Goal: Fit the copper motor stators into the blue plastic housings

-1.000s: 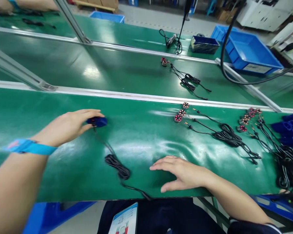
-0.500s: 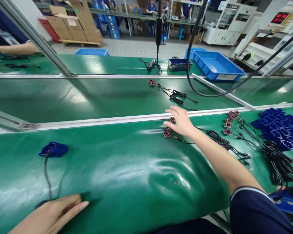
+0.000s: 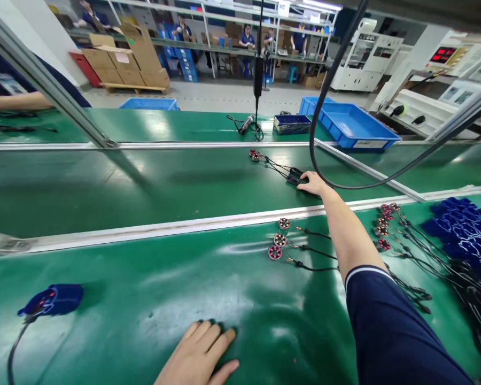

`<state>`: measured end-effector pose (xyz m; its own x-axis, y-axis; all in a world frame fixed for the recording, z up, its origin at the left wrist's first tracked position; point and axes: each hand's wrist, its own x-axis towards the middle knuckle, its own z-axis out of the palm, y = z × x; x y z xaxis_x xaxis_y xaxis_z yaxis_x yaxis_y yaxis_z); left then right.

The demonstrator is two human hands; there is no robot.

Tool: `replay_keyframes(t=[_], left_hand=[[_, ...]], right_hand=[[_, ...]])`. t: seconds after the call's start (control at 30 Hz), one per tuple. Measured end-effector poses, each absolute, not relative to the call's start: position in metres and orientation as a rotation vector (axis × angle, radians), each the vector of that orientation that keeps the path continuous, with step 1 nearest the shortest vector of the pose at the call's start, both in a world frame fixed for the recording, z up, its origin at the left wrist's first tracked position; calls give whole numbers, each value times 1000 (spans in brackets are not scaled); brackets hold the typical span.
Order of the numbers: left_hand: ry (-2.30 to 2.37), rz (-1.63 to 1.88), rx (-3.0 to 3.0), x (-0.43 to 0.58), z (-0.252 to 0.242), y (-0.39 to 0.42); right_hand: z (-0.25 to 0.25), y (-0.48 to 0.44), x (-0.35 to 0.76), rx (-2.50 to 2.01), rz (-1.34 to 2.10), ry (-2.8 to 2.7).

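Green belt [image 3: 144, 283]: left hand [image 3: 198, 355] flat, fingers outstretched; right hand [image 3: 313, 183] on black cable bundle [image 3: 293, 175], grip unclear.

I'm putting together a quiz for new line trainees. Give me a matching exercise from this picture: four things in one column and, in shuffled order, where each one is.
Things
1. right hand
2. left hand
3. blue cap
4. blue bin

Places
A. flat on the near belt, bottom middle
B. on the far table, right of middle
C. on the coiled cable on the middle belt
D. on the near belt, far left

Pairs: 1-C, 2-A, 3-D, 4-B
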<state>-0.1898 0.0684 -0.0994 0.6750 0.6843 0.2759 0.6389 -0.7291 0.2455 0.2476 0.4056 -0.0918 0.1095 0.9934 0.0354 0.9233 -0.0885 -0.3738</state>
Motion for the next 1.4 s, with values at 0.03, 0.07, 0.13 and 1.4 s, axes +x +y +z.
replay_keyframes(t=[0.03, 0.07, 0.13, 1.4], left_hand=[[1087, 535, 2739, -185, -100, 73], [1078, 534, 2721, -182, -100, 78], [1058, 541, 2693, -179, -101, 86], [1153, 67, 2682, 101, -74, 426]], right_hand=[[-92, 408, 252, -2079, 336, -1899], [-92, 409, 255, -2067, 339, -1912], [-92, 408, 257, -2038, 325, -1929], [-57, 143, 305, -2025, 4, -1517]])
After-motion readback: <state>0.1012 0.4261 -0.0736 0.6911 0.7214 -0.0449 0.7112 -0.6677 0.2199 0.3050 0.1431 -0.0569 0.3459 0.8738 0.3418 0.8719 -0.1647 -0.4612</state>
